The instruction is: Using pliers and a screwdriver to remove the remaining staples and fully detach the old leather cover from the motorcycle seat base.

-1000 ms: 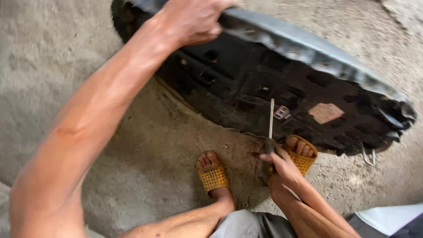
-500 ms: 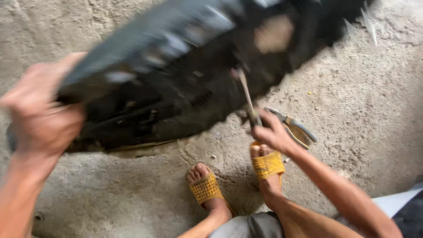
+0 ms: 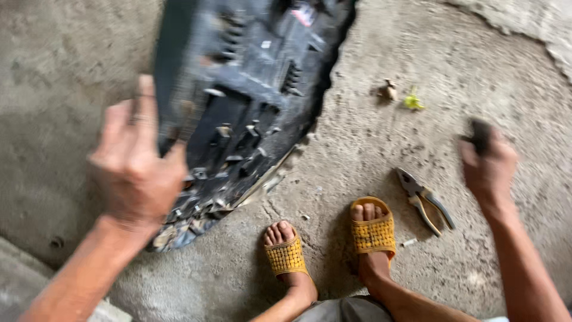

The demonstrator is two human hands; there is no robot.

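Observation:
A large black plastic panel [image 3: 250, 101] with moulded ribs and clips lies on the concrete floor, stretching from the top centre down to the lower left. My left hand [image 3: 134, 170] is blurred and grips the panel's left edge near its lower end. My right hand [image 3: 488, 167] is raised at the right, away from the panel, closed around the dark handle of a tool [image 3: 480, 136]; the tool's tip is hidden. My feet in yellow woven sandals [image 3: 372, 229] stand below the panel.
Grey pliers [image 3: 424, 200] lie open on the floor between my right foot and right hand. A small brown scrap [image 3: 390, 90] and a yellow-green scrap [image 3: 413, 102] sit further up. A pale rough edge [image 3: 524, 24] runs along the top right.
The panel has swung from lying across the view to pointing upward. My right hand has pulled away from it to the right with the tool; my left hand shifted along the panel's edge.

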